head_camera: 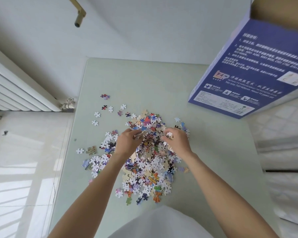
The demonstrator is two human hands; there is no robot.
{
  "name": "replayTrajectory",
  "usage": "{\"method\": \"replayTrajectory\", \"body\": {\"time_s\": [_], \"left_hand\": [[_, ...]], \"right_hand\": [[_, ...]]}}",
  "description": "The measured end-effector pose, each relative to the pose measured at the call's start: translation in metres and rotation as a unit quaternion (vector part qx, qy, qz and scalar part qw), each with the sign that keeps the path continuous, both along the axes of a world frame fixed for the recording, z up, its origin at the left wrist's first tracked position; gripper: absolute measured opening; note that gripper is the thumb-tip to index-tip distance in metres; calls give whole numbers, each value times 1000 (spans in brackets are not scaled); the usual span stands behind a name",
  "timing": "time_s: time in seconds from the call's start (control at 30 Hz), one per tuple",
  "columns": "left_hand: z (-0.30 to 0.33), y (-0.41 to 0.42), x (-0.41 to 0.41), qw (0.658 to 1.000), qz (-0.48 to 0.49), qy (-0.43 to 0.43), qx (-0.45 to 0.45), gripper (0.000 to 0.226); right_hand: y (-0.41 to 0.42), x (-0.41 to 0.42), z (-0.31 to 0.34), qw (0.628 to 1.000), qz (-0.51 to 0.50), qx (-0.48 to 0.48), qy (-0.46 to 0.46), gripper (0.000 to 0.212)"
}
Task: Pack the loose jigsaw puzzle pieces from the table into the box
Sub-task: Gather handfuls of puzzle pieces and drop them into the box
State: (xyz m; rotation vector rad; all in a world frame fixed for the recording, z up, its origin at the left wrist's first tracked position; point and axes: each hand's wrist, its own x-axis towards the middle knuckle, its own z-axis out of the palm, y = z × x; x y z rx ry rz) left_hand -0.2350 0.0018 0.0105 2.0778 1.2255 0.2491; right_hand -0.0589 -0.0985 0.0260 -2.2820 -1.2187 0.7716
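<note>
**Puzzle pieces heaped mid-counter, both hands gathering**

Puzzle pieces (pixel 150 158) lie in a loose heap at the middle of the pale green counter (pixel 213 152), with stragglers scattered toward the upper left of the heap and a few at its lower edge. The blue box (pixel 248 69) sits at the upper right of the frame, well apart from the heap, its open cardboard mouth just showing at the top right corner.

From the head view, the main risk is spillage: a handful carried across the bare stretch of counter to the box would likely shed pieces, and some could slide off the near or left edge to the floor. The outlying pieces at upper left could also be missed.

Both forearms reach up from the bottom of the frame and converge on the top of the heap. The left hand (pixel 127 141) has its fingers curled around a small clutch of pieces. The right hand (pixel 176 141) is likewise curled, pinching a few pale pieces near its fingertips.
</note>
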Motion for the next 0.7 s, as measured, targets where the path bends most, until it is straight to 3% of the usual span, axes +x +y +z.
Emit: {"method": "replayTrajectory", "body": {"time_s": [0.1, 0.3, 0.43, 0.7], "left_hand": [[2, -6, 1, 999, -8, 32, -10, 31], [6, -27, 7, 994, -5, 98, -53, 35], [13, -46, 13, 989, -6, 107, -98, 42], [47, -72, 34, 992, -32, 71, -98, 34]], "right_hand": [[-2, 3, -2, 999, -21, -10, 37, 37], [-14, 11, -14, 991, -54, -30, 123, 28], [-28, 15, -16, 985, -70, -31, 157, 37], [-61, 39, 10, 987, 32, 41, 152, 28]]}}
